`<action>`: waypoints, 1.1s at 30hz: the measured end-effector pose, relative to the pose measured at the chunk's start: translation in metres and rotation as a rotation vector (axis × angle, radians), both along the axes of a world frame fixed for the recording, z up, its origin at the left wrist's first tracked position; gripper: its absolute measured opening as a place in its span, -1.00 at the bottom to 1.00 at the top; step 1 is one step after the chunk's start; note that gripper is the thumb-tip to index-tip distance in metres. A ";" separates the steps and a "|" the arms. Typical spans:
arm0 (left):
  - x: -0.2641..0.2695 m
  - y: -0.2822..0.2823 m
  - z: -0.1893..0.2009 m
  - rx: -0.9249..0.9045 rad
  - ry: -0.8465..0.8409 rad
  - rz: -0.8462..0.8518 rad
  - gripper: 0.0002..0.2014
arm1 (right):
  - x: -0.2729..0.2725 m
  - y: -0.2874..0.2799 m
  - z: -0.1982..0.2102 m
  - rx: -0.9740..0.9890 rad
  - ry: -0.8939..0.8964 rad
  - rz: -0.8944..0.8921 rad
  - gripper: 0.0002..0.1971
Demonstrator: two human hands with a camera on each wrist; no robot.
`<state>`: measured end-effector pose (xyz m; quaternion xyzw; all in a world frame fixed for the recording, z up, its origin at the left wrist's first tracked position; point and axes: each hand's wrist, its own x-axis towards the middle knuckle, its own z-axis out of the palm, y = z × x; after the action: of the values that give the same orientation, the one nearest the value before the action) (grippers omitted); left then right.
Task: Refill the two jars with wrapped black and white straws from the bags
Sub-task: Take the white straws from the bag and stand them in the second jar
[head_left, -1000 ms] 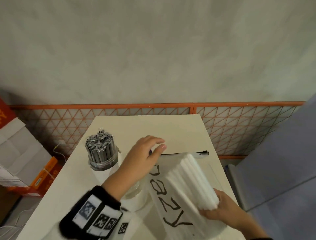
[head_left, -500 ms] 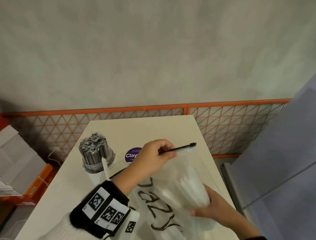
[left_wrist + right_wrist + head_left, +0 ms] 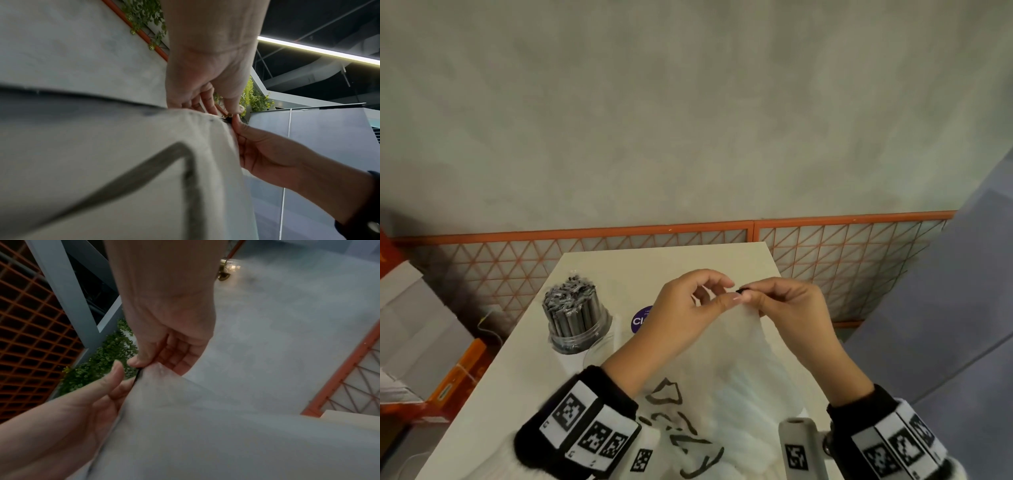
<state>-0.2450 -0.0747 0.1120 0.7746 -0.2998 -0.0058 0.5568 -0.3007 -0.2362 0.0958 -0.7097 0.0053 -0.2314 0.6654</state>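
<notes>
A clear zip bag [image 3: 743, 387] with black lettering holds the white wrapped straws and stands tilted on the white table [image 3: 688, 260]. My left hand [image 3: 732, 291] pinches the bag's top edge beside the black zip slider [image 3: 741, 290]. My right hand [image 3: 751, 295] pinches that slider from the other side. In the wrist views the thumbs meet at the slider [image 3: 226, 116] and at the black zip [image 3: 138, 374], with the bag [image 3: 123, 162] [image 3: 205, 426] hanging below. A jar [image 3: 577, 318] packed with black wrapped straws stands at the left. The other jar is hidden.
A purple round sticker [image 3: 638, 320] shows on the table behind my left hand. An orange lattice fence [image 3: 825, 260] runs behind the table. Cardboard boxes [image 3: 417, 342] sit on the floor at the left. A grey panel [image 3: 945, 325] rises on the right.
My right hand has left the straw bundle low in the bag and come up to the zip. My left hand lifted the bag's top edge, so the bag now stands more upright.
</notes>
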 end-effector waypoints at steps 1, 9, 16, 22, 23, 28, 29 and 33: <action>-0.001 0.000 0.003 -0.018 -0.013 0.000 -0.89 | 0.001 0.002 0.000 -0.006 0.010 -0.004 -0.86; -0.003 0.012 -0.006 -0.076 -0.085 0.017 -0.85 | 0.003 0.016 0.003 0.093 0.113 0.089 -0.93; 0.006 0.035 -0.021 0.008 -0.269 0.049 -0.99 | 0.008 0.029 0.011 0.014 0.046 -0.023 -0.90; 0.011 0.112 -0.066 0.045 -0.098 0.140 -0.95 | 0.004 0.009 0.020 0.247 -0.023 -0.203 -0.77; 0.012 0.123 -0.072 0.063 -0.076 0.151 -0.94 | 0.004 0.010 0.019 0.241 -0.027 -0.213 -0.78; 0.017 0.151 -0.083 0.070 -0.020 0.177 -0.80 | 0.007 0.025 0.003 0.270 0.032 -0.256 -0.80; 0.017 0.152 -0.083 0.049 -0.013 0.182 -0.78 | 0.007 0.026 0.001 0.282 0.040 -0.277 -0.81; 0.011 0.153 -0.071 -0.046 -0.065 0.169 -0.62 | 0.004 0.025 -0.003 0.289 0.045 -0.357 -0.81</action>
<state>-0.2337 0.0782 0.0409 0.7839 -0.2516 0.0731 0.5629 -0.2966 -0.2111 0.0933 -0.6000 0.1787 -0.3261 0.7083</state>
